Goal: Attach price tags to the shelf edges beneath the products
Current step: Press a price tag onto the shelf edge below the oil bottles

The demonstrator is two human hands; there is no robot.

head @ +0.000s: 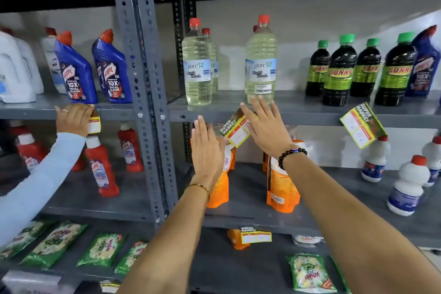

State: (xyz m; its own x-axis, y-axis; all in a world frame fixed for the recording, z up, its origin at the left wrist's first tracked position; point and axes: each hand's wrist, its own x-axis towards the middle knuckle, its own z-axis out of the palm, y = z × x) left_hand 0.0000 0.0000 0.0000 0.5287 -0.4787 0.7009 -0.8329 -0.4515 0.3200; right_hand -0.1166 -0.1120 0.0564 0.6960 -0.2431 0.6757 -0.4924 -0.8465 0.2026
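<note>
A tilted yellow-and-red price tag [235, 131] hangs at the grey shelf edge [298, 119] beneath two clear bleach bottles [260, 59]. My right hand [265, 125] lies flat over the tag's right end with its fingers spread, the fingertips reaching the shelf edge. My left hand [206, 148] is held flat and upright just left of the tag, fingers straight, holding nothing. A second tag [362, 125] hangs askew under the dark green-capped bottles [340, 71]. A third tag [255, 236] sits on the lower shelf edge.
Another person's hand [74, 119] in a light blue sleeve holds a tag [94, 124] against the left shelf edge under blue cleaner bottles [76, 71]. A perforated grey upright [143, 102] divides the bays. Orange pouches [282, 186], white bottles and green packets fill the lower shelves.
</note>
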